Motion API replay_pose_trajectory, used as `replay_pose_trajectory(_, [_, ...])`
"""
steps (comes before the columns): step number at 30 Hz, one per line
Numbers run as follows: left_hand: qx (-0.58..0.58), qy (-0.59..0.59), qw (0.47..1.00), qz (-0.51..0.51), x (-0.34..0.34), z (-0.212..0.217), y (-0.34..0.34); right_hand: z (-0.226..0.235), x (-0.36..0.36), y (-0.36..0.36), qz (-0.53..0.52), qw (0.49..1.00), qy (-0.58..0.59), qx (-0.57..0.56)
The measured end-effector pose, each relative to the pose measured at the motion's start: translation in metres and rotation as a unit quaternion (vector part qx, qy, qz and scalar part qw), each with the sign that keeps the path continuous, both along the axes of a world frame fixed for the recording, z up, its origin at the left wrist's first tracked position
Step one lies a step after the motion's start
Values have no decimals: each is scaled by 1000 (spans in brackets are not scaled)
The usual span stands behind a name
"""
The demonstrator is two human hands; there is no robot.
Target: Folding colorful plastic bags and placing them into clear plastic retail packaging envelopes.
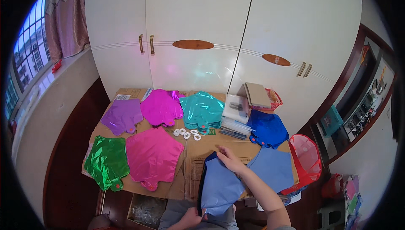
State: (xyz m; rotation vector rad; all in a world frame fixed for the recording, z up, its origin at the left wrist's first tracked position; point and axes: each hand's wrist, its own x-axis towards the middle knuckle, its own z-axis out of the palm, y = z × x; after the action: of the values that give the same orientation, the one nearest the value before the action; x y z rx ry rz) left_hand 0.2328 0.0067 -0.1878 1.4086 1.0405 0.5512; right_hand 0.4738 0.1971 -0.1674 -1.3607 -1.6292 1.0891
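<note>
A flat foil balloon (pixel 219 188), light blue with a dark blue strip along its left edge, is held tilted over the table's near edge. My left hand (pixel 192 219) is closed on its lower left corner. At its upper corner, my right hand (pixel 230 161) grips the edge, fingers partly hidden by the hand itself. Another light blue foil piece (pixel 274 169) lies flat just right of my right forearm. White rings of ribbon or tape (pixel 187 135) sit in a loose group beyond the held balloon.
Cardboard (pixel 192 154) covers the table. Flat foil balloons lie around it: green (pixel 107 160), pink (pixel 154 156), purple (pixel 122 116), magenta (pixel 162 106), teal (pixel 202 109) and dark blue (pixel 270 128). Clear packets (pixel 236 126) stand behind; a red basket (pixel 306 158) is at right.
</note>
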Motion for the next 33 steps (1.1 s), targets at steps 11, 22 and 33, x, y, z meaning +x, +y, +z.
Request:
replay_pose_trajectory(11, [-501, -321, 801, 70, -6, -17, 5, 52, -13, 25, 49, 982, -84, -159])
replay_pose_trajectory(22, [-560, -328, 760, 32, 5, -17, 1, 49, -57, 65, 69, 879, -469, -51])
replay_pose_trajectory(33, [-557, -320, 761, 88, 14, 0, 1, 29, -18, 69, 79, 972, -181, -127])
